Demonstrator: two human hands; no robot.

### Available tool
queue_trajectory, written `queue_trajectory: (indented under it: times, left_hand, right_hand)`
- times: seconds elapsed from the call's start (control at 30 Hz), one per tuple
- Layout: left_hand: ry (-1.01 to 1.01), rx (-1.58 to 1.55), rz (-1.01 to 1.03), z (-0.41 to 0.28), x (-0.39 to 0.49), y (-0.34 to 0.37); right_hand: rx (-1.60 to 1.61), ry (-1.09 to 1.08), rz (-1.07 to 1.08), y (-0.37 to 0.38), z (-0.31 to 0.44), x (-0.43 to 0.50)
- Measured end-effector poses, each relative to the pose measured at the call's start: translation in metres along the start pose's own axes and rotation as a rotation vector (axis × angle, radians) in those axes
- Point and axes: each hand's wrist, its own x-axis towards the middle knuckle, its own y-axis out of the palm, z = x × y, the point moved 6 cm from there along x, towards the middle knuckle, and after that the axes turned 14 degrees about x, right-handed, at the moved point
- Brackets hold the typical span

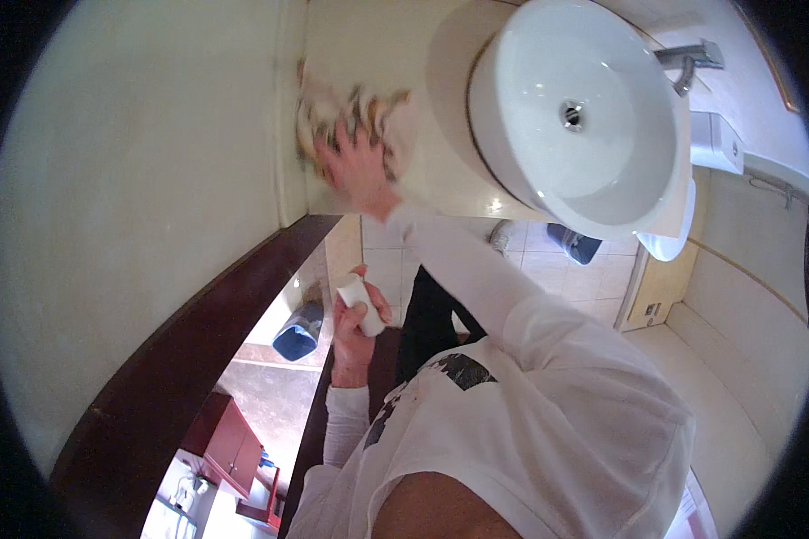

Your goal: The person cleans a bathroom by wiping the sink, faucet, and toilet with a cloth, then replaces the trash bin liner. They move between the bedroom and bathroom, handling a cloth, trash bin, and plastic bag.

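Observation:
My right hand (357, 162), blurred, lies with spread fingers on a crumpled patterned cloth (377, 111). The cloth is on the pale countertop (438, 165) beside the wall, left of a round white vessel sink (586, 168). Below the counter's edge, my left hand (354, 323) is closed around a white cylindrical container (361, 306), held tilted. Part of the cloth is hidden under my right hand.
A metal faucet (691, 60) stands behind the sink, with a white toilet tank (714, 141) beyond it. Blue bins (573, 242) (298, 331) are on the floor. A dark door frame (195, 323) borders the wall.

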Motion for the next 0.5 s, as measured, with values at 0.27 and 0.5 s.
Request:
queue_trajectory:
  times: [0.27,0.5]
  left_hand:
    - [0.085,0.237,-0.005,-0.039,0.042,0.039]
    - [0.045,0.284,0.013,-0.043,0.083,0.107]
  right_hand:
    - [0.044,0.103,0.333,-0.139,-0.124,-0.176]
    - [-0.155,0.118,0.318,-0.232,-0.217,-0.303]
